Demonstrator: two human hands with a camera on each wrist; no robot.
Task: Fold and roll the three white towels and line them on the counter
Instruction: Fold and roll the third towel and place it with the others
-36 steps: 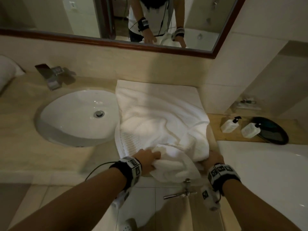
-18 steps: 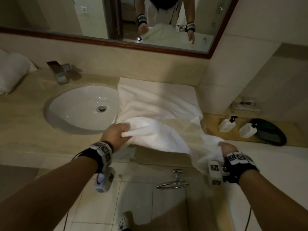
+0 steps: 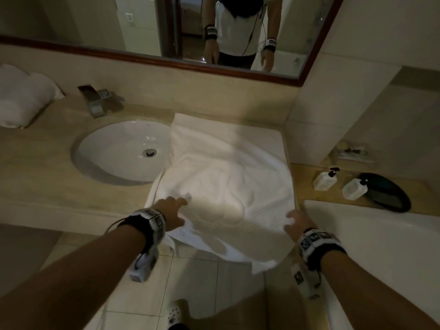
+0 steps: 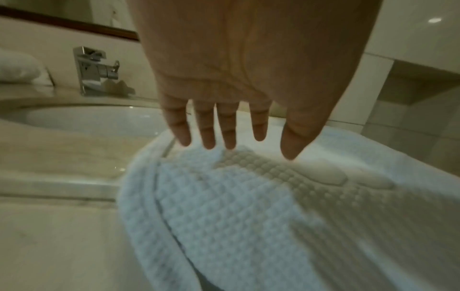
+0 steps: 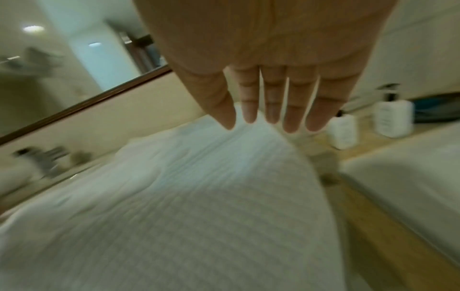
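Observation:
A white waffle-weave towel (image 3: 226,182) lies spread on the beige counter (image 3: 47,167) to the right of the sink, its near edge hanging over the counter's front. My left hand (image 3: 171,210) is over the towel's near left part with straight fingers (image 4: 209,137), holding nothing. My right hand (image 3: 295,222) is at the towel's near right edge, its fingers (image 5: 271,110) straight too and holding nothing. The towel (image 4: 248,206) fills the lower half of the left wrist view, and the towel (image 5: 199,196) is blurred in the right wrist view. White rolled towels (image 3: 21,98) sit at the counter's far left.
An oval white sink (image 3: 121,151) with a chrome tap (image 3: 95,101) lies left of the towel. Two white pump bottles (image 3: 325,181) and a dark oval dish (image 3: 385,194) stand on a wooden ledge at right. A white bathtub rim (image 3: 381,234) runs below them. A mirror (image 3: 190,27) hangs above.
Both hands held the towel bunched, lifted and spread it, and have now let it go. It lies flat across the counter and both hands are open over its near edge.

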